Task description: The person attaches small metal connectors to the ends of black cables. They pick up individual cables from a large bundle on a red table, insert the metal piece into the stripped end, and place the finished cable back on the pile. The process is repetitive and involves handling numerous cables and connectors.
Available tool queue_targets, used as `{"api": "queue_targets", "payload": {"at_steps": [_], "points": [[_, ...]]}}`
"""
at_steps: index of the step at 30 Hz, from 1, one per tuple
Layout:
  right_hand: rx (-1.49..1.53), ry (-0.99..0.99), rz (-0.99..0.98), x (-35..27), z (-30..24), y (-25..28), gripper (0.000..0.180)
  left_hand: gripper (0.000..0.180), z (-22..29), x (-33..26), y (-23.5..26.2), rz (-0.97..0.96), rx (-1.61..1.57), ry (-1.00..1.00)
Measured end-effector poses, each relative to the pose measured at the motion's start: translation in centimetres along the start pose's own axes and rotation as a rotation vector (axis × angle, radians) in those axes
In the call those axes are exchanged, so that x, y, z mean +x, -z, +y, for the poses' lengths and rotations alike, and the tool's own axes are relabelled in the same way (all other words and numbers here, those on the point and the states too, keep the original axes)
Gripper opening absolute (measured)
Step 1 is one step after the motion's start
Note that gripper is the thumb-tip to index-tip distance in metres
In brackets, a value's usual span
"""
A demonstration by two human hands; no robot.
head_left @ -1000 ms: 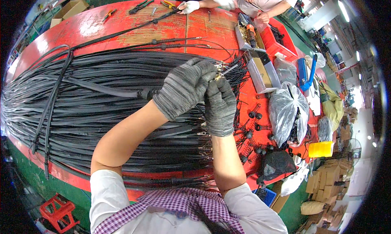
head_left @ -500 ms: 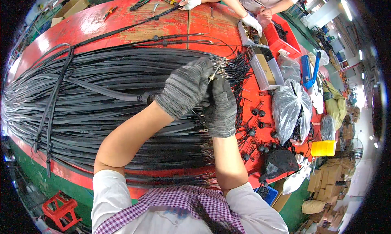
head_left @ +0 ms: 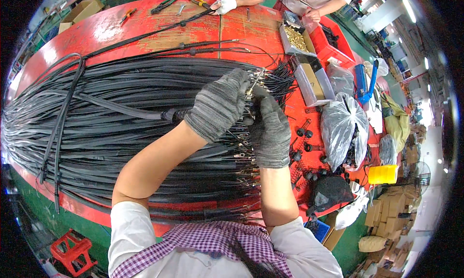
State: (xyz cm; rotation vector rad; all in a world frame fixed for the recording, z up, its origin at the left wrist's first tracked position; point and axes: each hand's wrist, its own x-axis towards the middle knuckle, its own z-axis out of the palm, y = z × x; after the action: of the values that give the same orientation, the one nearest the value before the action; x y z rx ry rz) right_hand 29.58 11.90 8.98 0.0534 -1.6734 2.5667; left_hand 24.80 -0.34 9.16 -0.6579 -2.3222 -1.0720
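A large bundle of black cables (head_left: 145,94) lies across the table, its metal-tipped ends toward the right. My left hand (head_left: 218,104), in a grey striped knit glove, is closed on a black cable near its end. A thin metal end fitting (head_left: 254,82) sticks out past the fingers. Just to the right, my right hand (head_left: 271,133), gloved alike, has its fingers curled beside that fitting. Whatever those fingers hold is hidden. Small black caps with springs (head_left: 308,133) lie right of my right hand.
Across the red table (head_left: 106,29), a co-worker's white-gloved hand (head_left: 224,6) holds cable ends near pliers (head_left: 199,1). A box of brass parts (head_left: 295,38), a red bin (head_left: 333,46), clear plastic bags (head_left: 344,128) and a yellow roll (head_left: 383,174) stand right. A red stool (head_left: 72,251) is lower left.
My right hand has shifted a little right and down, away from my left, which stays nearly in place. The co-worker's other hand has left the brass-parts box.
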Motion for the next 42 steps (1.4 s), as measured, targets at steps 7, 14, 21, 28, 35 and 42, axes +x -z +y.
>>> {"api": "queue_targets", "payload": {"at_steps": [7,14,21,28,35,42], "points": [[-0.292,0.098,0.002,0.6,1.0,0.7,0.032,0.015,-0.1,-0.2,0.3,-0.022,0.02,-0.015],[-1.262,0.617,0.054,0.3,2.5,2.2,0.028,0.017,0.2,0.0,0.5,-0.02,0.03,-0.069],[-0.648,0.355,0.102,0.2,3.7,2.5,0.035,0.017,-0.2,-0.5,0.0,-0.018,0.092,-0.086],[-0.806,0.253,0.112,-0.3,2.9,1.8,0.03,0.017,-0.5,-0.5,-0.2,0.045,0.069,-0.121],[-0.483,0.173,0.134,0.0,2.2,1.0,0.055,0.022,-0.4,-0.7,0.0,0.036,0.105,-0.177],[-0.764,0.383,0.047,0.0,2.4,0.9,0.035,0.026,-0.1,-0.5,0.5,-0.118,0.121,-0.034]]}}
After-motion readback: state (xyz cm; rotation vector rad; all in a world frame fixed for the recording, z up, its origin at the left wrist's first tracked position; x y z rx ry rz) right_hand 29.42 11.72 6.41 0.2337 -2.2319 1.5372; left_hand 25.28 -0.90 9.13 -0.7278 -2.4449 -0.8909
